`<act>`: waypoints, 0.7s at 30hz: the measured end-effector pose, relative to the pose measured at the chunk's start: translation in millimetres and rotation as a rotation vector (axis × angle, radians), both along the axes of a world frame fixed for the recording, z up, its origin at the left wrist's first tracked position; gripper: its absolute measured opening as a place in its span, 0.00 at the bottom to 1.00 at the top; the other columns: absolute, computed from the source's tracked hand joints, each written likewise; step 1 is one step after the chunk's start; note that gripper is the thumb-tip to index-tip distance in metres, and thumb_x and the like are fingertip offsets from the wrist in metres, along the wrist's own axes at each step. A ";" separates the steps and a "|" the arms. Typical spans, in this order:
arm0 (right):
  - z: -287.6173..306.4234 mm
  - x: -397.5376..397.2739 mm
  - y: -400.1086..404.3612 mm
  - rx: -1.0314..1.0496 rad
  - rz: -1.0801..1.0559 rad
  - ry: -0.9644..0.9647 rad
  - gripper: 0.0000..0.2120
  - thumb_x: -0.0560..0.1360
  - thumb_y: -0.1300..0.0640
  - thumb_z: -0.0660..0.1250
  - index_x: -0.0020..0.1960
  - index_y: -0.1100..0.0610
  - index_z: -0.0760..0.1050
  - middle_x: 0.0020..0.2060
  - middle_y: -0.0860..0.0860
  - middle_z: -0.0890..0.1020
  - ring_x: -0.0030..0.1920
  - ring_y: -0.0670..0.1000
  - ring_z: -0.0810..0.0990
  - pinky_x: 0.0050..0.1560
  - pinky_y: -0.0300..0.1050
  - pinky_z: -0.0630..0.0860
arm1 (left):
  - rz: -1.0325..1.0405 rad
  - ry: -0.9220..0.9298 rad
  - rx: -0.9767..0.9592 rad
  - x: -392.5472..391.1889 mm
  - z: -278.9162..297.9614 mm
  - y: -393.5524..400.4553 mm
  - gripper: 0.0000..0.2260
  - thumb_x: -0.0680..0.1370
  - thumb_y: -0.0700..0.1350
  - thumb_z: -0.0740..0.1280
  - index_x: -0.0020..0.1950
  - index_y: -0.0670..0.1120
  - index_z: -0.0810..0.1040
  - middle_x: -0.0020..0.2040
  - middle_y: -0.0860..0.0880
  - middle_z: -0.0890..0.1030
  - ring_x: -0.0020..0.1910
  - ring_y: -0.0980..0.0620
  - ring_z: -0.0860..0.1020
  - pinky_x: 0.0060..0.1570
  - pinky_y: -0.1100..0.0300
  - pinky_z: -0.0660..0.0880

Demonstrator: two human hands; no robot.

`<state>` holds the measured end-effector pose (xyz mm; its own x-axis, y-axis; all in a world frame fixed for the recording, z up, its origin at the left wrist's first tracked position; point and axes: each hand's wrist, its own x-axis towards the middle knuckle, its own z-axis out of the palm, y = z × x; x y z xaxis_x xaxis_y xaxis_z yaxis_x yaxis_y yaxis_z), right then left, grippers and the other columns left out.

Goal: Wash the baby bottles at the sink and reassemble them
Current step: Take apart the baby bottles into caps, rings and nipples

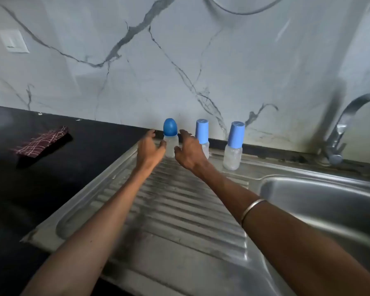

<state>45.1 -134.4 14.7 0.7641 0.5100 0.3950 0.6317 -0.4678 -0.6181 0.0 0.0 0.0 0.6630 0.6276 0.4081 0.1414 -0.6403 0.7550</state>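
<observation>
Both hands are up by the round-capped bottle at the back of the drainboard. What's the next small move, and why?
Probably close the hands on the round-capped bottle. The left hand and right hand flank it with spread fingers, and neither seems to grip it yet. It stands upright with its cap on, like the two other bottles beside it, so nothing looks washed yet.
</observation>
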 end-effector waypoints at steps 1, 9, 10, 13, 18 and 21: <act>-1.9 4.2 6.0 -0.024 -0.002 0.012 0.25 0.74 0.61 0.64 0.70 0.60 0.65 0.57 0.59 0.79 0.56 0.58 0.76 0.55 0.48 0.74 | -0.025 -0.003 -0.053 7.0 -2.2 3.2 0.28 0.77 0.46 0.71 0.75 0.42 0.68 0.68 0.43 0.77 0.65 0.43 0.77 0.65 0.45 0.74; -8.6 21.0 22.7 -0.072 -0.022 0.034 0.28 0.74 0.65 0.63 0.74 0.59 0.62 0.58 0.58 0.77 0.57 0.57 0.76 0.48 0.43 0.70 | -0.140 0.022 -0.153 40.4 -9.7 3.8 0.21 0.76 0.43 0.74 0.68 0.44 0.76 0.57 0.47 0.82 0.56 0.48 0.79 0.51 0.60 0.72; -9.3 21.9 22.3 -0.061 -0.022 0.028 0.28 0.74 0.66 0.63 0.73 0.59 0.63 0.57 0.58 0.77 0.56 0.57 0.76 0.49 0.44 0.72 | -0.126 0.018 -0.150 41.8 -9.7 2.6 0.19 0.76 0.44 0.74 0.66 0.43 0.77 0.54 0.48 0.82 0.53 0.49 0.79 0.48 0.61 0.71; -7.8 18.4 16.1 -0.045 0.005 0.027 0.28 0.73 0.67 0.62 0.72 0.59 0.64 0.54 0.58 0.78 0.53 0.56 0.77 0.48 0.46 0.75 | -0.099 -0.028 -0.168 39.7 -6.7 -2.5 0.16 0.76 0.44 0.74 0.62 0.42 0.79 0.49 0.50 0.81 0.49 0.52 0.78 0.45 0.62 0.69; 9.2 0.6 -5.8 0.025 0.037 -0.008 0.26 0.74 0.68 0.61 0.72 0.59 0.66 0.51 0.57 0.79 0.50 0.54 0.76 0.46 0.42 0.69 | -0.123 -0.096 -0.190 18.4 7.3 -18.7 0.13 0.76 0.44 0.74 0.59 0.43 0.80 0.47 0.49 0.82 0.48 0.52 0.80 0.44 0.60 0.73; 20.7 -20.1 -28.4 0.087 0.040 -0.045 0.26 0.73 0.68 0.59 0.71 0.59 0.68 0.48 0.56 0.80 0.45 0.53 0.77 0.44 0.43 0.72 | -0.128 -0.130 -0.157 -0.9 20.8 -35.0 0.13 0.74 0.45 0.75 0.57 0.44 0.80 0.47 0.46 0.83 0.46 0.51 0.79 0.45 0.56 0.75</act>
<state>25.0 -162.7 35.4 0.7246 0.5017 0.4725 0.6767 -0.3877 -0.6259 -0.9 -35.0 20.8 0.6894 0.6045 0.3991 -0.0382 -0.5199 0.8534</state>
